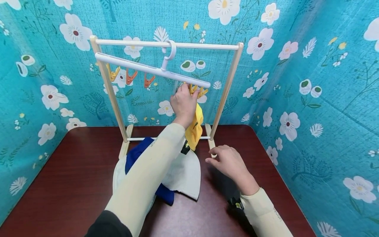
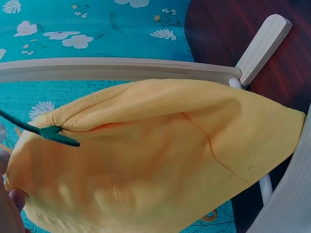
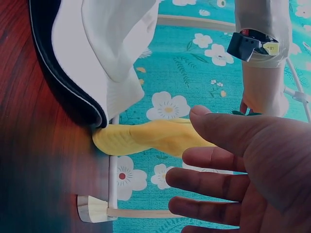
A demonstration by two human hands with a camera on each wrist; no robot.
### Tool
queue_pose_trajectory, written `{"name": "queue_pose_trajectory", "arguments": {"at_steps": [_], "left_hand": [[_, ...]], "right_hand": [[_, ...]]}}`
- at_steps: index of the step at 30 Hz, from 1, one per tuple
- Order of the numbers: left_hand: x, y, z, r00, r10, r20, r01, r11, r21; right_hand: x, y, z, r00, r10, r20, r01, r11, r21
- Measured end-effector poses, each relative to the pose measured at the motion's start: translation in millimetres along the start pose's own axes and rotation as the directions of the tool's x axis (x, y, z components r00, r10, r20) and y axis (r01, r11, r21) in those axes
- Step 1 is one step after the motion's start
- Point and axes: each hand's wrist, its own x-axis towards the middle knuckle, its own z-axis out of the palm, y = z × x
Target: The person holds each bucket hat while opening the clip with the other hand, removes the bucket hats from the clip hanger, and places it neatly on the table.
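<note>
My left hand is raised to the low right end of a white clip hanger. It grips the top edge of a yellow fabric hat just beneath the yellow clips. In the left wrist view the hat hangs down, a green stem-like strip near its top; fingertips touch its edge, while the clip's hold is hidden. Lower down, my right hand hovers over the table beside the rack, its fingers apart and holding nothing in the right wrist view.
The hanger's hook hangs on a wooden rack, tilted down to the right. Orange clips dangle on its left half. A white hat and dark blue cloth lie on the brown table. Floral curtains surround it.
</note>
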Motion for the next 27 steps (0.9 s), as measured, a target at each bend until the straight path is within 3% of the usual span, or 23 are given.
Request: {"name": "queue_pose_trajectory", "arguments": {"at_steps": [7, 17, 23, 27], "left_hand": [[1.2, 0.3, 2.0, 1.0, 0.004, 0.008, -0.004, 1.0, 0.02], [4.0, -2.2, 4.1, 0.997, 0.047, -0.053, -0.043, 0.996, 0.073], [3.1, -1.9, 0.3, 0.999, 0.037, -0.04, -0.038, 0.999, -0.02], [2.6, -1.1, -2.2, 0.999, 0.039, -0.022, -0.04, 0.997, -0.073]], "right_hand": [[-1, -1, -1.2, 1.0, 0.002, -0.01, -0.002, 1.0, -0.001], [-1, -4, -1.1, 1.0, -0.003, -0.008, 0.003, 1.0, -0.008], [0, -4, 5.9, 1.0, 0.019, -0.005, -0.019, 1.0, -0.012], [1, -2, 12.1, 0.996, 0.087, 0.012, -0.087, 0.996, 0.008]]}}
